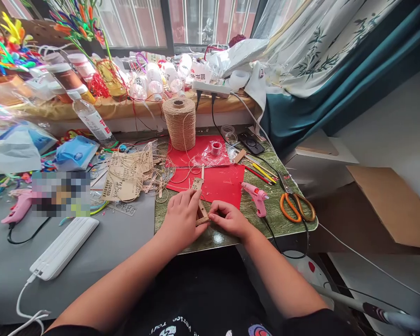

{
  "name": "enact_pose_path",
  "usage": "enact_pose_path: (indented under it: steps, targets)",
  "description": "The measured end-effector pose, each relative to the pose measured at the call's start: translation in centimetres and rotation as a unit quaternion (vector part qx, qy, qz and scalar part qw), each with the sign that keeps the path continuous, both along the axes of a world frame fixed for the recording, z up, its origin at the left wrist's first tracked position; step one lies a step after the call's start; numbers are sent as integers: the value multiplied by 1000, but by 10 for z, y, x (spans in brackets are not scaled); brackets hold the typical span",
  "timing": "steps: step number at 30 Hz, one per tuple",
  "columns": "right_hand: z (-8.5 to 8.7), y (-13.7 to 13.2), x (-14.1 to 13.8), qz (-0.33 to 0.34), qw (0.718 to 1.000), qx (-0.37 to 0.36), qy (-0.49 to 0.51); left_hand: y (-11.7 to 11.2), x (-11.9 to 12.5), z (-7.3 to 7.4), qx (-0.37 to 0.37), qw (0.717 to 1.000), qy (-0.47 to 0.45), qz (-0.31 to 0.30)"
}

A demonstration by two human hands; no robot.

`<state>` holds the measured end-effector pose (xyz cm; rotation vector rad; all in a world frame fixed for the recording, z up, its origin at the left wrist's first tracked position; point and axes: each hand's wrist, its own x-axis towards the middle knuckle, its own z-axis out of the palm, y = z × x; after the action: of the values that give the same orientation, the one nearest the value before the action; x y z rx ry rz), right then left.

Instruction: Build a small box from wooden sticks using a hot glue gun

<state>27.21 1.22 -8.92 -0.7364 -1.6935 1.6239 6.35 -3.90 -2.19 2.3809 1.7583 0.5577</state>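
Note:
My left hand [180, 215] is closed around a small brown wooden frame [202, 219], held low over the front of the green board. The frame's near edge looks lined with twine; my fingers cover its left part. Close by on the right, my right hand [229, 220] is curled in a pinch at the frame's corner. What its fingertips hold, if anything, is too small to make out. Just beyond the frame lies a strip of printed sandpaper [197, 183]. A red sheet [220, 184] lies behind my hands.
On the right are a pink glue gun [255, 197] and orange-handled scissors [297, 205], with pencils [262, 172] behind. A twine spool [179, 123] stands at the back. Sandpaper sheets [126, 175], a white power strip [65, 247] and another pink glue gun [21, 205] lie left.

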Motion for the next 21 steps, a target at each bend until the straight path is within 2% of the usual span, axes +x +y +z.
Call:
enact_pose_path:
  steps: [3, 6, 12, 18, 21]
  targets:
    - [3, 0, 0, 9, 1000, 4, 6, 3, -2, -5, -6, 1000, -4, 7]
    - [5, 0, 0, 7, 1000, 10, -3, 1, -6, -4, -10, 1000, -26, 0]
    - [8, 0, 2, 11, 1000, 19, -12, -9, -12, -5, 25, 993, -113, 23]
    - [10, 0, 3, -11, 999, 36, 35, -20, -15, -19, 66, 969, -236, 20]
    - [10, 1, 4, -26, 998, 34, 56, -24, -20, -30, 93, 958, -268, 29]
